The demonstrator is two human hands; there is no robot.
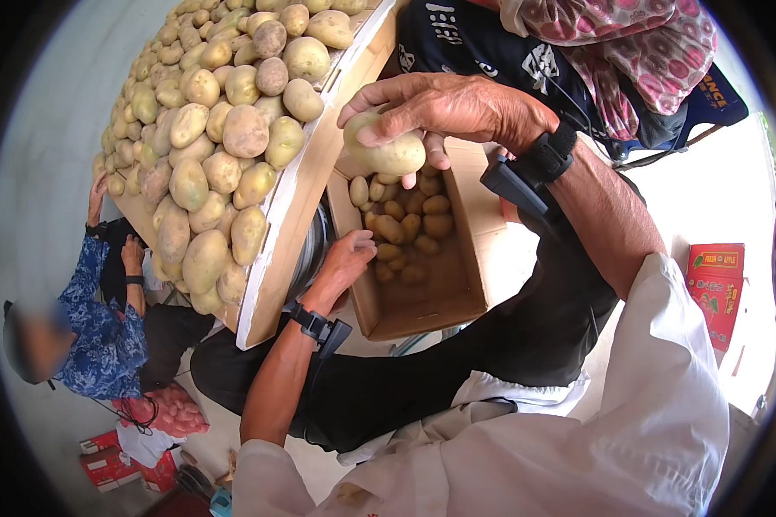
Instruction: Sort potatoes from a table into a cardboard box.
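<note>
A large pale potato [391, 152] is gripped by my right hand [452, 113], with the thumb on top and the fingers around its far side. It is held above an open cardboard box [440, 300] that has many smaller potatoes [410, 223] in it. My left hand [344, 263] hangs at the box's left edge with loosely bent fingers, and I see nothing in it. Its palm is turned away from view. Left of both hands, a big heap of potatoes [213, 161] covers a table with a pale edge [297, 194].
Across the table at left sits a person in a blue patterned shirt [97, 336]. Another person in patterned clothing [621, 58] is close at the upper right. A red carton [716, 294] stands at far right. Red boxes [110, 462] and a pink mesh sack [171, 410] lie at lower left.
</note>
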